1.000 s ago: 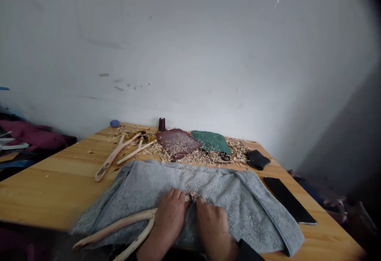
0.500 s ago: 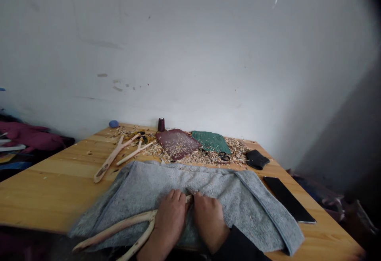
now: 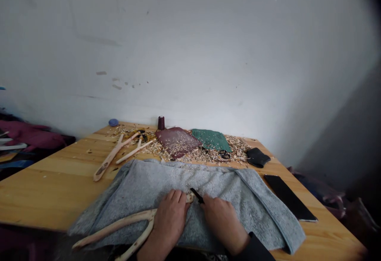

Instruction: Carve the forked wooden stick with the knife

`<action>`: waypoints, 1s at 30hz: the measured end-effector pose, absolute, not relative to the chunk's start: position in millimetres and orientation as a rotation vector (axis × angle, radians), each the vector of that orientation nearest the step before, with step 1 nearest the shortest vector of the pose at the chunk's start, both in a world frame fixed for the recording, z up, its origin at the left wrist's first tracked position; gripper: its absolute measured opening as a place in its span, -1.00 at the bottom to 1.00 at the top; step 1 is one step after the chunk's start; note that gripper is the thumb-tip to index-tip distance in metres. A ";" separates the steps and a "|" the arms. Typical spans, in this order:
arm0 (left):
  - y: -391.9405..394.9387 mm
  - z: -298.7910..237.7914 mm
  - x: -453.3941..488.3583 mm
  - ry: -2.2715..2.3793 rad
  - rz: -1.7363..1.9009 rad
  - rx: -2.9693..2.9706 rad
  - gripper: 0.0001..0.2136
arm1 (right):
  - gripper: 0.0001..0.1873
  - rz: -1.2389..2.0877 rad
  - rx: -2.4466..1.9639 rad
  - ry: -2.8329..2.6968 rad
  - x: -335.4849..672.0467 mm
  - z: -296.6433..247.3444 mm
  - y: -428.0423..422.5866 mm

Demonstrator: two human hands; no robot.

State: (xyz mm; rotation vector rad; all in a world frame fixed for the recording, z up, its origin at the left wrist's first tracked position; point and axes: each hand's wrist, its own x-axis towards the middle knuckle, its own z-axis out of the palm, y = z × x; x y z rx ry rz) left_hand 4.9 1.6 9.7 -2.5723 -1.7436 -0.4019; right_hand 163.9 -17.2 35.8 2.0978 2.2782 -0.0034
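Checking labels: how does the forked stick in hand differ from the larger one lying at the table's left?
The held stick is gripped by the left hand over the grey cloth; the table stick lies untouched on the table.
The held stick's prongs point to the table's near side; the table stick's point to the wall.
Both are Y-shaped, pale wood.

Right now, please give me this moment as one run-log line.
left hand: grips forked stick | right hand: holds black-bladed knife | beneath: grey cloth
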 end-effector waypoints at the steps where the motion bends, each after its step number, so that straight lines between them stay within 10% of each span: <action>1: 1.7 9.2 4.7 -1.734 -0.404 -2.576 -0.82 | -0.79 -0.003 2.093 2.289 163.4 37.3 -17.8; 30: 6.4 14.3 1.7 -1.622 -0.304 -2.701 -0.77 | -0.64 0.099 1.885 2.293 130.9 62.2 -13.7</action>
